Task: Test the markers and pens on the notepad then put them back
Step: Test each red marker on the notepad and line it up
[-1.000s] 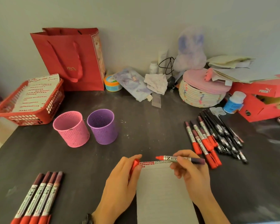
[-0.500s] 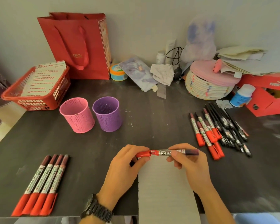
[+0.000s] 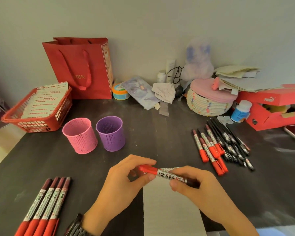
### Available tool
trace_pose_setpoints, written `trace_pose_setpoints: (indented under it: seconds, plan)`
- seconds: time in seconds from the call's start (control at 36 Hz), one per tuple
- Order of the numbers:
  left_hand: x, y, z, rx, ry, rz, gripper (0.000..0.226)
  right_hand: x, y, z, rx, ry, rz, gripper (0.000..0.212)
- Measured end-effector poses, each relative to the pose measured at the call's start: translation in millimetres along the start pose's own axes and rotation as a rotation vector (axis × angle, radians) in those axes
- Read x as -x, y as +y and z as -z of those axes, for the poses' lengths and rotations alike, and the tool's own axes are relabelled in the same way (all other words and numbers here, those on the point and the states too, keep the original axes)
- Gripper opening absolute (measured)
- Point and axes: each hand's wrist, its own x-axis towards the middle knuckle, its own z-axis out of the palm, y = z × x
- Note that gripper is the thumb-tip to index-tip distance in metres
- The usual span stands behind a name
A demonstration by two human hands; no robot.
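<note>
Ink is the risk, by my judgement: a crooked or half-seated cap (image 3: 147, 169) could leave the tip to smear skin or dry out. Head view: left hand (image 3: 124, 183) pinches the red cap between thumb and curled fingers. Right hand (image 3: 196, 184) curls round the marker (image 3: 168, 174), which is held over the top edge of the notepad (image 3: 170, 210), near the front edge of the table (image 3: 160, 133).

My left grip (image 3: 124, 183) carries a dark watch (image 3: 76, 227) at the wrist, its band made of blocky links; my right grip (image 3: 194, 184) is bare past the wrist; nails trimmed short.
</note>
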Motion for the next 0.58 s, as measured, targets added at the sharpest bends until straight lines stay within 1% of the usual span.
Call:
trace_pose_setpoints:
  seconds: [0.06,0.11,0.17,0.22,0.25,0.28,0.33,0.39,0.44,0.5,0.58]
  plan:
    - [-4,10,4,0.139,-0.003,0.044,0.034,3,-8,-2,0.033,0.054,0.019,0.019]
    - [-12,19,7,0.229,0.009,0.056,0.034,5,-17,-4,-0.021,0.118,0.040,0.024]
    - [-16,25,8,0.270,0.015,0.061,0.035,6,-21,-10,-0.115,0.150,0.022,0.024]
    - [-21,30,10,0.357,0.009,0.041,0.048,7,-25,-14,-0.238,0.176,-0.006,0.022]
    - [-24,32,10,0.435,0.009,0.049,0.058,8,-27,-15,-0.287,0.185,-0.023,0.022]
    - [-27,35,11,0.537,0.021,0.077,0.063,9,-28,-17,-0.325,0.195,-0.040,0.022]
    - [-34,40,12,0.776,0.090,0.167,0.057,10,-31,-20,-0.374,0.218,-0.059,0.023]
    - [-42,49,12,0.997,0.138,0.275,0.040,12,-31,-25,-0.393,0.232,-0.080,0.022]
    - [-49,57,9,1.177,0.154,0.359,0.036,15,-31,-32,-0.389,0.235,-0.114,0.017]
    - [-54,65,4,1.280,0.162,0.408,0.037,16,-31,-37,-0.374,0.228,-0.142,0.011]
    - [-59,72,-4,1.357,0.150,0.435,0.036,21,-32,-44,-0.386,0.228,-0.176,0.012]
